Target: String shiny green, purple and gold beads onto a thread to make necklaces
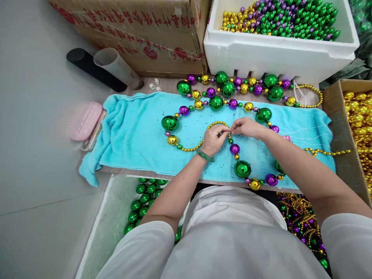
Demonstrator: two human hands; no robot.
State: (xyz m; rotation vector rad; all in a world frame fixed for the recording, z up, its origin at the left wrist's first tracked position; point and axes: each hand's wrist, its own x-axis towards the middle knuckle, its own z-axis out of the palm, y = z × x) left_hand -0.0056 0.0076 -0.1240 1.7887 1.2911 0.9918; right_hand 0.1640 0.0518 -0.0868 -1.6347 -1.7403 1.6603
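Observation:
A long bead string [216,103] of green, purple and gold balls lies looped on a turquoise towel [136,131]. Over the middle of the towel, my left hand [214,138] and my right hand [246,127] meet, both pinched on the strand of small gold beads [215,124] and thin thread where the string's ends come together. A green bangle [205,156] circles my left wrist. A big green ball [242,169] and a purple bead [234,148] lie just below my hands.
A white foam box [279,52] of mixed beads stands at the back right beside a cardboard carton [139,35]. A box of gold beads [359,116] sits at right. A tray of green balls [145,197] lies below left. Two tubes [116,68] and a pink case [84,120] lie at left.

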